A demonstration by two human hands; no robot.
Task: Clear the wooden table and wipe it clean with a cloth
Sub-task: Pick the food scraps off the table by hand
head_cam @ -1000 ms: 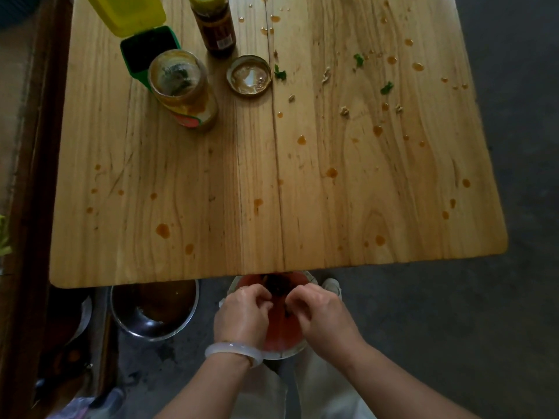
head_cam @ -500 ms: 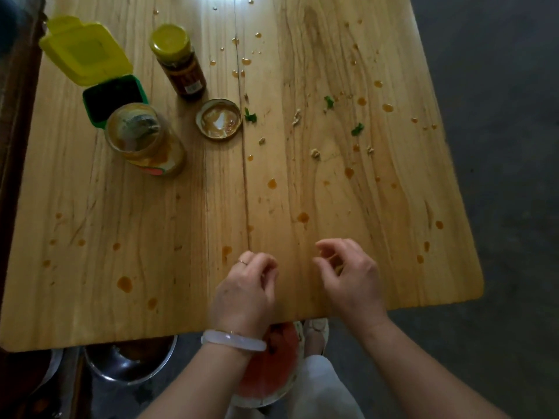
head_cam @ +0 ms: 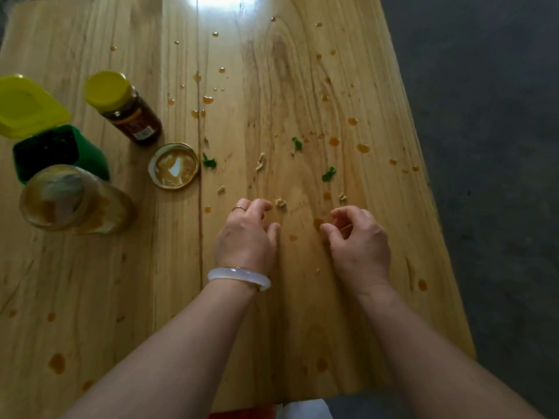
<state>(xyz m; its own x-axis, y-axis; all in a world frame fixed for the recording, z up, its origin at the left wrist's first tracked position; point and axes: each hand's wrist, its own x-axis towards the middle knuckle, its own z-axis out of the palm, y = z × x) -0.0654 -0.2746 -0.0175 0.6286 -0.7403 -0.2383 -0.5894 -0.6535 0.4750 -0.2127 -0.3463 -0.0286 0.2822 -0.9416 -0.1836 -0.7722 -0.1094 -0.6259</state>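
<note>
The wooden table is spattered with orange sauce drops, green leaf bits and pale crumbs. My left hand, with a white bangle on the wrist, hovers over the table's middle with fingers curled and nothing in it; its fingertips are just left of a crumb. My right hand sits beside it to the right, fingers loosely curled and empty, thumb next to a sauce drop. No cloth is in view.
At the left stand an open glass jar, its loose lid, a yellow-capped sauce jar and a green box with a yellow flip lid. Dark floor lies to the right. A red bowl peeks out below the near edge.
Both hands rose from the red bowl under the table's near edge and moved forward over the tabletop toward the crumbs. The view has shifted forward with them.
</note>
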